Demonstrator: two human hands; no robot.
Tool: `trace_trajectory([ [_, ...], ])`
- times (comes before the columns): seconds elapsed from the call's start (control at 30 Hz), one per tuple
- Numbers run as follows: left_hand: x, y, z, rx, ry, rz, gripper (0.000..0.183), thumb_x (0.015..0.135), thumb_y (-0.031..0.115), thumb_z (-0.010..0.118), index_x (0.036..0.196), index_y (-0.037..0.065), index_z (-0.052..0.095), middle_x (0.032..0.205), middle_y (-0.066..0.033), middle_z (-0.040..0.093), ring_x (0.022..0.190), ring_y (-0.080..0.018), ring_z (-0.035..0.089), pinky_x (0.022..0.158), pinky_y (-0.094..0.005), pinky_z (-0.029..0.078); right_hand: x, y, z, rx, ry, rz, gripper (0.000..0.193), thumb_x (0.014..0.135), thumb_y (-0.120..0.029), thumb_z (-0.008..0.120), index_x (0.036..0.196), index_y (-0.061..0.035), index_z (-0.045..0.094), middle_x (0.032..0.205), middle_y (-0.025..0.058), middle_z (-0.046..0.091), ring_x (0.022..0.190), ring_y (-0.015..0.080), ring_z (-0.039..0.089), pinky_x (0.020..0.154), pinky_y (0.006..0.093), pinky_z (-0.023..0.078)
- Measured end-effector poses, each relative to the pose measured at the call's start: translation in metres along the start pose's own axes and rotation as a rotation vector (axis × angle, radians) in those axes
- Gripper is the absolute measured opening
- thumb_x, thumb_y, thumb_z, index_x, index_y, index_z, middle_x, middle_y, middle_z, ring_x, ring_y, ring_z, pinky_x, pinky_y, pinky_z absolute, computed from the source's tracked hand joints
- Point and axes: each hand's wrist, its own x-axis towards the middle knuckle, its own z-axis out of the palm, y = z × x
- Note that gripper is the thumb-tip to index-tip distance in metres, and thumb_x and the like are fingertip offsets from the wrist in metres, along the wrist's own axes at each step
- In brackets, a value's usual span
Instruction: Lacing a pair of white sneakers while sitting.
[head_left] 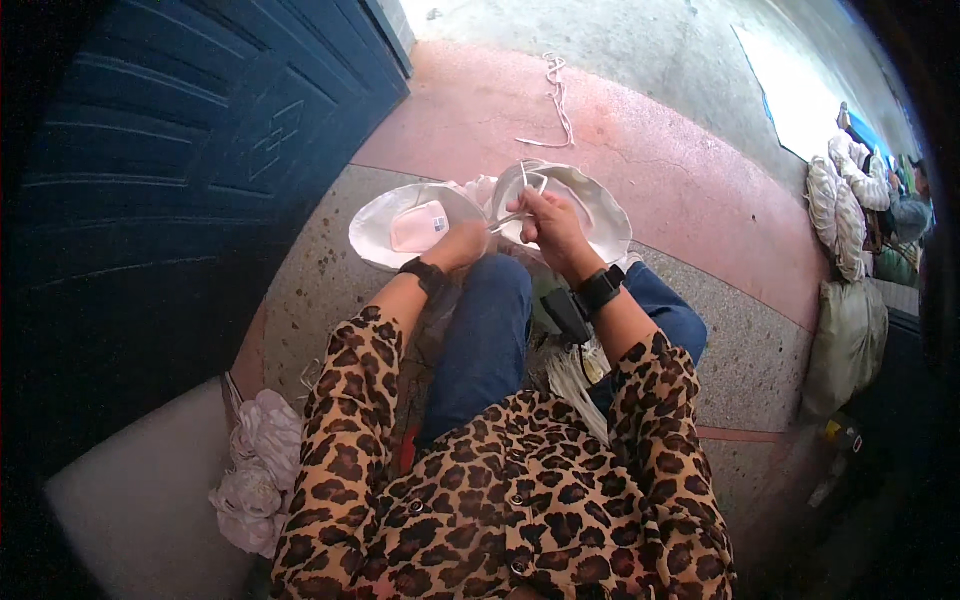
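The right hand [553, 226] pinches a pale cord [507, 220] above the right-side white bowl [610, 222]; the left hand [461, 245] curls beside it, grip hidden. Threading or tying seems underway; continuing calls for steady tension.

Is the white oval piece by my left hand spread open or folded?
The white piece is spread open: the pink patch inside shows.

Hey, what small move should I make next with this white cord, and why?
Perhaps draw your right hand gently away from your left hand: the white cord runs between them, and some of it sticks up loosely above the right hand.
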Motion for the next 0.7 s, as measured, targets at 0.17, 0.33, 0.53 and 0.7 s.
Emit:
trace_trajectory([
  [0.17,0.003,0.003,0.011,-0.445,0.171,-0.132,0.029,0.097,0.025,0.052,0.088,-0.002,0.058,0.075,-0.0141,0.062,0.071,-0.0256,0.062,0.066,-0.0386,0.049,0.013,-0.007,-0.014,0.173,0.083,0.066,0.026,0.100,-0.027,0.055,0.089,-0.0052,0.064,0.082,0.0056,0.067,0.056,0.0111,0.055,0.054,0.0260,0.046],
  [0.33,0.005,0.038,-0.020,-0.458,0.276,-0.217,0.026,0.097,0.026,0.054,0.094,0.000,0.058,0.077,-0.0097,0.061,0.074,-0.0205,0.058,0.068,-0.0347,0.047,0.033,-0.014,-0.051,0.385,0.185,0.103,0.022,0.103,-0.026,0.049,0.095,-0.0077,0.058,0.086,0.0028,0.067,0.065,0.0110,0.060,0.059,0.0261,0.052],
  [0.53,-0.004,0.079,-0.049,-0.438,0.256,-0.126,0.029,0.096,0.026,0.055,0.100,-0.002,0.060,0.080,-0.0133,0.062,0.075,-0.0229,0.059,0.071,-0.0372,0.048,0.022,-0.024,-0.043,0.434,0.118,0.071,0.020,0.099,-0.024,0.056,0.089,-0.0068,0.059,0.085,0.0060,0.065,0.064,0.0135,0.059,0.057,0.0280,0.050],
  [0.7,-0.006,0.075,-0.032,-0.334,0.410,-0.010,0.026,0.091,0.023,0.059,0.090,-0.003,0.064,0.084,-0.0219,0.065,0.081,-0.0352,0.064,0.075,-0.0416,0.049,0.009,-0.034,-0.038,0.237,0.057,0.053,0.024,0.099,-0.028,0.058,0.089,-0.0059,0.061,0.083,0.0053,0.066,0.063,0.0122,0.060,0.056,0.0272,0.050],
])
